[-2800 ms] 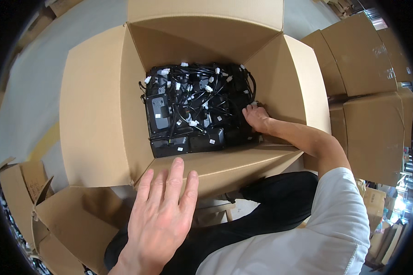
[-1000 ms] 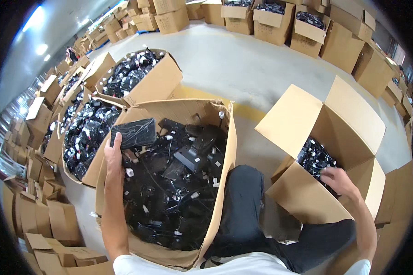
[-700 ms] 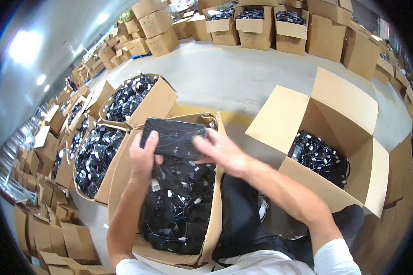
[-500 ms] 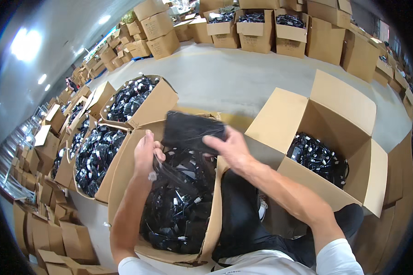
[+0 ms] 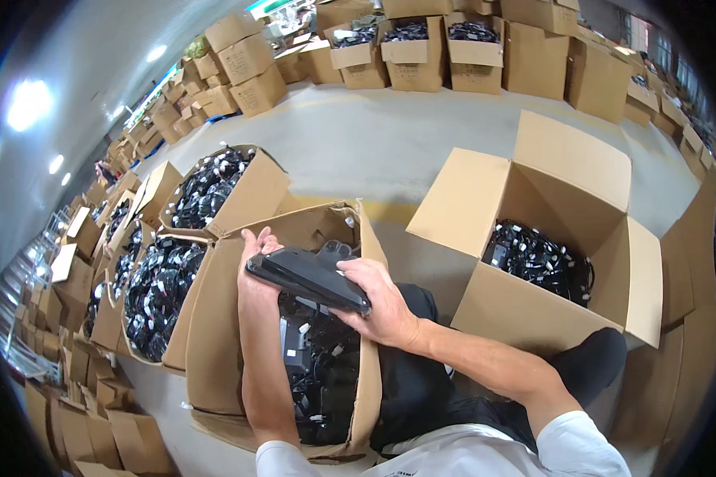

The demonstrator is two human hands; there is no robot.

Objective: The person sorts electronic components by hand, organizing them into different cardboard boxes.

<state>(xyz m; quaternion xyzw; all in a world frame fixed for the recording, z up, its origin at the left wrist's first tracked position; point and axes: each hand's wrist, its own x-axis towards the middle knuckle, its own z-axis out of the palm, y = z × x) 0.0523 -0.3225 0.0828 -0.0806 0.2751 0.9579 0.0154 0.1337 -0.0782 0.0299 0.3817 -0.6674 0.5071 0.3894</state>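
Note:
A flat black oblong device point(image 5: 306, 277) with rounded edges is tilted over the near box. My right hand point(image 5: 382, 306) grips its right end, thumb on top and fingers beneath. At its left end my left hand point(image 5: 260, 242) points upward with its fingers apart, the palm partly hidden behind the device. Whether the left palm bears any of its weight cannot be made out. Below lies the open cardboard box point(image 5: 215, 350), holding a heap of black devices and cables point(image 5: 326, 374) with small white connectors. A clear-looking black piece point(image 5: 336, 251) shows just behind the device.
On the right stands another open carton point(image 5: 561, 199) with black cabled parts point(image 5: 537, 262) inside. Filled cartons point(image 5: 247, 191) adjoin the near box on the left. More boxes point(image 5: 414, 60) line the far side of the grey floor point(image 5: 374, 127). My knee point(image 5: 601, 354) is beside the right carton.
The black device has come nearer and lower, turning from its broad face to a slanted edge. My left hand has gone from a curled grip to spread fingers beside it. The view has shifted slightly.

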